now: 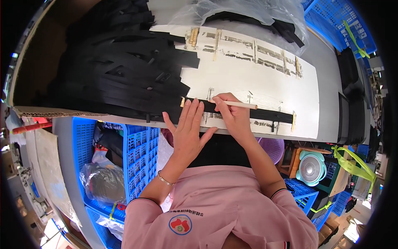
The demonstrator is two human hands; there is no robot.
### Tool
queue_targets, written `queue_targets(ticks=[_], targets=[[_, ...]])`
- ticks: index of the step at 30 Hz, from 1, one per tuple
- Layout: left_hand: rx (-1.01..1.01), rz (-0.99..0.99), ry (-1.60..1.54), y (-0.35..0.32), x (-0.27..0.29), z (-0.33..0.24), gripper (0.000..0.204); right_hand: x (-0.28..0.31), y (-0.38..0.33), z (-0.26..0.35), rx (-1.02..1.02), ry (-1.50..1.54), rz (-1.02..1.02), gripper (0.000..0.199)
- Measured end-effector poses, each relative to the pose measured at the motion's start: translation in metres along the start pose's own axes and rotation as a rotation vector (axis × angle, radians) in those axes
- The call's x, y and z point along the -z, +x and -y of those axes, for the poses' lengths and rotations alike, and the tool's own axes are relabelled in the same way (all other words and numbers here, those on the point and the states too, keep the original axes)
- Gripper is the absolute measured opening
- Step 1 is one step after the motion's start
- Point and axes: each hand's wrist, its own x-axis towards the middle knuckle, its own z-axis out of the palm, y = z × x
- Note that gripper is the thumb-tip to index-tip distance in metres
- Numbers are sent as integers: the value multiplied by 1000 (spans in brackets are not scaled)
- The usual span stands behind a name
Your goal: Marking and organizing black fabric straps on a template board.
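Note:
A black fabric strap lies along the near edge of a white board marked with dark smudges and lines. Fingers stretched out, my left hand presses flat on the strap near its left part. My right hand is closed around a pale, slim pencil-like marking tool, its tip at the strap just beside my left fingertips. To the left, a large heap of black straps spreads over the board's left end; some small black buckles show among them.
Clear plastic sheeting with black strips lies at the far side of the table. A cardboard box edge borders the heap. Below the table stand blue crates, a purple basket and a small turquoise fan.

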Motion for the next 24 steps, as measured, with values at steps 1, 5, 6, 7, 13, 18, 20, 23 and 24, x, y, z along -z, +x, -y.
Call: queue_targets(ticks=[1,5,6,7,13,18,20,23,24], targets=[[0,2,-2,0,0,0,80,-1,0,1,-2,17,-16,19],[-4,-1,-8,-1,0,1,79,-1,-1,1,-3,-20,-13,18],[-1,-1,-8,-1,0,1,79,0,-1,2,-5,-20,-9,18],[-2,-1,-9,0,0,1,79,0,-1,2,-7,-35,-8,18],[-14,-14,-11,-2,-3,1,79,-4,-2,2,26,-49,-47,17],[-14,-13,-6,-3,-2,2,80,6,-6,5,-6,4,29,16],[-16,-13,-7,-2,-2,2,80,6,-5,2,63,-4,73,18],[-22,-15,-11,-1,-4,2,80,6,-5,0,84,-28,75,18],[-27,-12,-11,-1,-4,1,80,5,-5,-1,82,-28,70,18]])
